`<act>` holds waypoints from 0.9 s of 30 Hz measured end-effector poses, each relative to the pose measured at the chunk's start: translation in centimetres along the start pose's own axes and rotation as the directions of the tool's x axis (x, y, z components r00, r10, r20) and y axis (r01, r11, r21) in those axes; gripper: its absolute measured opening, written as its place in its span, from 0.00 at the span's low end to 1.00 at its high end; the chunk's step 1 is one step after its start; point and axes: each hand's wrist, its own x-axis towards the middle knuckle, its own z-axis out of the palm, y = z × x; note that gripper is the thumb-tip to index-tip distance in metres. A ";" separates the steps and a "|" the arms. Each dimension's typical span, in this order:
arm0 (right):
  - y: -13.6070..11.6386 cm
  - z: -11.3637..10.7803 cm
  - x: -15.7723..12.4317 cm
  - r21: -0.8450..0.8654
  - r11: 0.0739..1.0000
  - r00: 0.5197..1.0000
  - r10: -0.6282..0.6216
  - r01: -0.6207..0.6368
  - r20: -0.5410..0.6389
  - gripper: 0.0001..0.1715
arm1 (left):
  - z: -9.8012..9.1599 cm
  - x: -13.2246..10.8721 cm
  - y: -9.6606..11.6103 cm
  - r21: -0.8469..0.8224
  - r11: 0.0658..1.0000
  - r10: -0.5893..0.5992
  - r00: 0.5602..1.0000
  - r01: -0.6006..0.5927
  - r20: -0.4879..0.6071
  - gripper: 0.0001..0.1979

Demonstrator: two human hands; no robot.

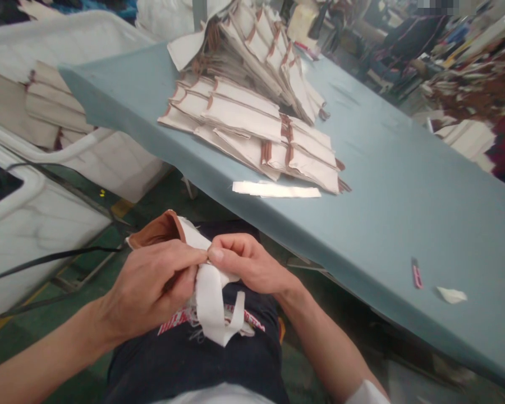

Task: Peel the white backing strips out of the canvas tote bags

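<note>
Both hands meet over my lap at a piece of white and brown fabric (160,231). My left hand (155,283) pinches its edge with thumb and forefinger. Right beside it, my right hand (246,261) pinches the same edge, the two thumbs almost touching. From between them hangs a white fabric strip (210,300), curled at its lower end, with loose threads near it. The exact spot that the fingertips grip is hidden. Brown lining shows in the open end of the piece on the left.
A blue-covered table (382,224) runs diagonally ahead, bearing stacked white fabric pieces (244,118) with brown edges, a white strip (275,189), a pink-handled cutter (416,274) and a white scrap (451,294). White plastic bins (109,163) stand at left, near a black cable (50,258).
</note>
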 end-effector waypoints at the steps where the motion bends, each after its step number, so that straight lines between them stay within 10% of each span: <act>1: -0.5 -0.2 -0.5 -0.086 0.996 1.000 -0.014 0.015 0.012 0.38 | -0.1 -0.1 0.5 0.009 0.999 -0.049 0.999 0.049 0.007 0.10; 8: -2.5 -1.0 -2.5 -0.702 0.640 0.940 -0.315 0.312 0.131 0.19 | -2.7 2.0 2.4 -0.097 0.971 -0.188 0.947 0.220 0.261 0.12; 16: -2.4 -0.8 -3.0 -0.901 0.143 0.851 -0.417 0.410 0.320 0.20 | -2.7 3.6 0.5 -0.149 0.989 0.058 0.884 0.014 0.465 0.19; 27: -2.5 -0.3 -3.9 -0.938 -0.062 0.864 -0.372 0.341 0.339 0.17 | -2.5 4.5 1.1 -0.084 0.996 0.016 0.859 0.032 0.512 0.18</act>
